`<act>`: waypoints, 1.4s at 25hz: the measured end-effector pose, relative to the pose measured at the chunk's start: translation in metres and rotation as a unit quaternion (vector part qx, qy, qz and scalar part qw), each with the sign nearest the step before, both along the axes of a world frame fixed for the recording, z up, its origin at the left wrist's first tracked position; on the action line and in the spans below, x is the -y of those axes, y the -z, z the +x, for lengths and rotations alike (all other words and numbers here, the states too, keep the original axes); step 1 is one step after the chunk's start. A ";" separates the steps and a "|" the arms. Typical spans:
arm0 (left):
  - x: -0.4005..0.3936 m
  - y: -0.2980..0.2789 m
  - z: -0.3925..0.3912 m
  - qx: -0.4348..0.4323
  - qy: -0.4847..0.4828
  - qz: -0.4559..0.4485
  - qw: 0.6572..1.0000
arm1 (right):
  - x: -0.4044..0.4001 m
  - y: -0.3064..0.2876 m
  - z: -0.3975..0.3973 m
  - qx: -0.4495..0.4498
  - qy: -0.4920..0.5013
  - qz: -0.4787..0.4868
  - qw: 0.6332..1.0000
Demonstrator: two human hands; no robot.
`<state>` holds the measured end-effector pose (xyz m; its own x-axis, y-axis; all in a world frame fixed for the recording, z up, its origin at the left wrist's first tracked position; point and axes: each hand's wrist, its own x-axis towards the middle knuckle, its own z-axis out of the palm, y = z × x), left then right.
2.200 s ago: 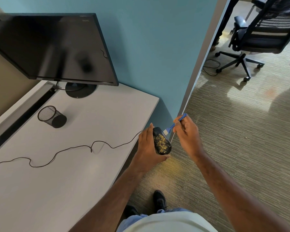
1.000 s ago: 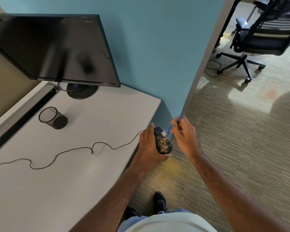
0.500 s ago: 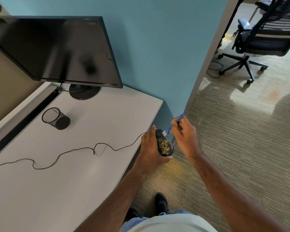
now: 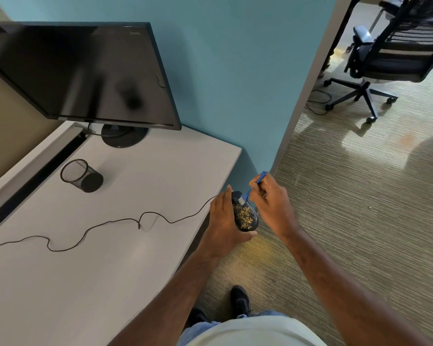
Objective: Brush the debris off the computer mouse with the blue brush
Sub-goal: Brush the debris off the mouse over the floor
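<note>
Two hands are busy just past the desk's [image 4: 90, 283] right edge, out over the carpet [image 4: 360, 221] rather than over the desk top. The left hand [image 4: 223, 221] has the computer mouse [image 4: 245, 216], fingers curled around its far side and thumb tucked under the near end, so the black top faces up. That top is pretty gross, lots of yellowish debris [image 4: 245, 213] scattered across the middle and back of it. The right hand [image 4: 273, 203] pinches the blue brush [image 4: 250, 189] by its thin handle, fingers closed tight on it, handle end poking up past the knuckles toward the blue wall [image 4: 235, 83]. The white bristle tip is down on the front end of the mouse, right about where the buttons are, touching it as far as I can tell. The mouse's cord [image 4: 110, 224] runs off its front and snakes left across the desk toward the left edge. Further back on the desk there's a black mesh pen cup [image 4: 81, 175] lying on its side, and a dark monitor [image 4: 80, 71] at the back. An office chair [image 4: 385, 58] sits well apart on the carpet, upper right.
</note>
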<state>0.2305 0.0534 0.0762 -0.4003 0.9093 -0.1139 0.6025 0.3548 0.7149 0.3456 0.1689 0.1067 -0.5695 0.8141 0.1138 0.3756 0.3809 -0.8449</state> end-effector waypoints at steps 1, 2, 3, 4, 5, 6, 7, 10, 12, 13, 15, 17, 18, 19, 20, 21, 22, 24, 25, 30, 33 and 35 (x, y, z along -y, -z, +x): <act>0.000 -0.002 0.001 0.003 0.003 -0.004 1.000 | 0.002 0.001 0.001 0.009 -0.004 0.005 1.000; 0.000 -0.002 0.000 0.004 0.003 -0.004 1.000 | 0.001 0.003 0.002 0.017 -0.002 0.008 1.000; 0.001 -0.003 -0.001 0.006 0.004 -0.004 1.000 | -0.001 0.006 0.005 0.025 0.004 0.010 1.000; 0.003 -0.004 -0.001 0.009 0.006 -0.006 1.000 | -0.003 0.007 0.009 0.031 0.011 0.010 0.999; 0.004 -0.004 -0.001 0.012 0.007 -0.007 1.000 | -0.006 0.008 0.012 0.032 0.018 0.005 0.999; 0.005 -0.004 -0.001 0.013 0.006 -0.009 1.000 | -0.008 0.007 0.015 0.022 0.025 -0.006 0.999; 0.006 -0.004 -0.001 0.015 0.006 -0.012 1.000 | -0.008 0.005 0.016 0.005 0.029 -0.021 0.999; 0.005 -0.005 0.001 0.022 0.008 -0.017 1.000 | -0.002 -0.003 0.016 -0.026 0.014 -0.048 0.998; 0.003 -0.007 0.001 0.025 0.010 -0.017 0.999 | 0.002 -0.002 0.017 -0.024 0.007 -0.059 0.998; 0.003 -0.008 0.001 0.028 0.013 -0.015 0.999 | 0.002 -0.001 0.019 -0.027 0.015 -0.068 0.997; 0.003 -0.009 0.001 0.032 0.016 -0.011 0.999 | -0.001 0.000 0.022 -0.045 0.036 -0.079 0.995; 0.004 -0.009 0.002 0.035 0.016 -0.007 0.999 | -0.003 0.000 0.024 -0.060 0.042 -0.083 0.994; 0.004 -0.009 0.002 0.036 0.014 -0.003 0.999 | -0.003 0.000 0.024 -0.065 0.037 -0.082 0.994; 0.004 -0.008 0.003 0.035 0.012 0.000 0.999 | -0.002 -0.001 0.024 -0.069 0.028 -0.080 0.994; 0.003 -0.008 0.003 0.033 0.010 0.002 0.999 | -0.001 -0.001 0.024 -0.069 0.021 -0.077 0.994; 0.003 -0.008 0.003 0.033 0.009 0.003 0.999 | 0.000 -0.001 0.024 -0.067 0.015 -0.078 0.995; 0.003 -0.009 0.004 0.035 0.009 0.005 0.999 | 0.000 -0.001 0.024 -0.061 0.009 -0.076 0.995; 0.004 -0.009 0.004 0.044 0.008 0.009 0.999 | 0.000 0.000 0.024 -0.047 -0.004 -0.070 0.996; 0.004 -0.009 0.004 0.046 0.007 0.013 0.999 | 0.000 0.000 0.025 -0.045 -0.004 -0.066 0.997; 0.004 -0.011 0.003 0.049 0.002 0.021 0.999 | -0.002 -0.005 0.025 -0.065 0.011 -0.065 0.996; 0.003 -0.012 0.004 0.062 -0.004 0.024 0.998 | 0.000 -0.004 0.025 -0.058 -0.003 -0.079 0.995; 0.003 -0.013 0.005 0.063 -0.005 0.026 0.998 | 0.001 -0.003 0.025 -0.052 -0.002 -0.079 0.996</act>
